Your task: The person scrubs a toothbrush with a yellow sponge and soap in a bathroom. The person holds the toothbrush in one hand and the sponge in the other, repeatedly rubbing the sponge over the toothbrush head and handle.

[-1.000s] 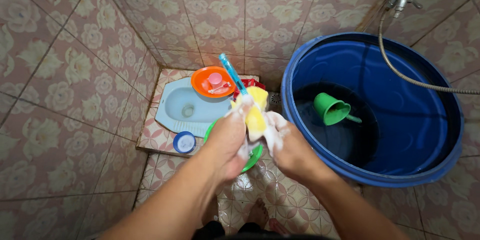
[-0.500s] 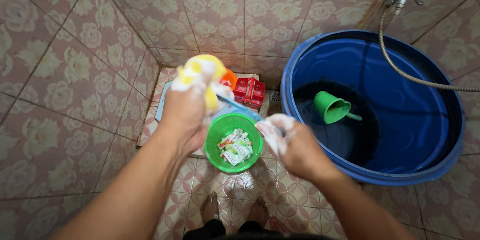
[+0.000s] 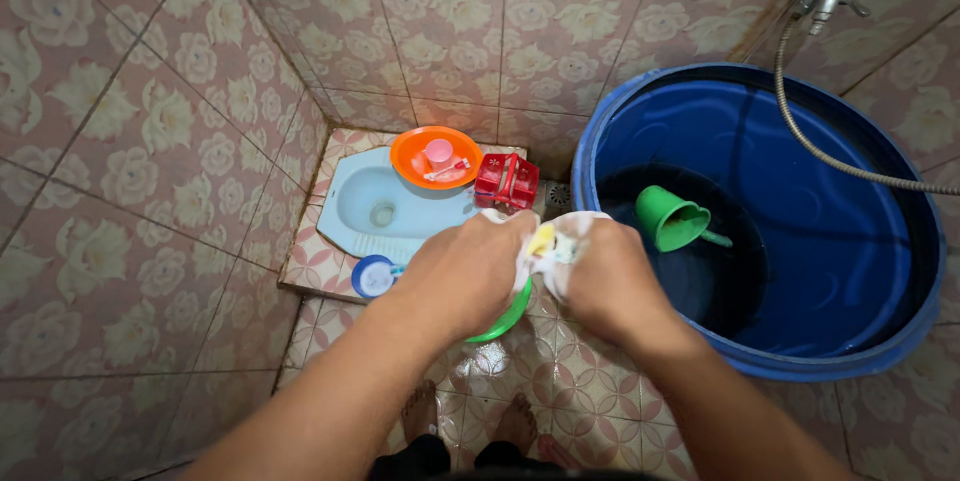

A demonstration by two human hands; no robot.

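Green bowl [image 3: 505,316] mostly hidden under left hand [image 3: 470,276]; yellow item [image 3: 542,241] indistinct.

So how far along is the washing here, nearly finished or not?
Midway, it seems. Both soapy hands, left hand and right hand, are rubbing a yellow thing over a green bowl. The orange plate with a pink cup and the red basket sit aside; whether washed, I cannot tell.

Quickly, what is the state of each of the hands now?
Left hand: closed on the soapy yellow sponge.
Right hand: closed on the same sponge, foam on the fingers.
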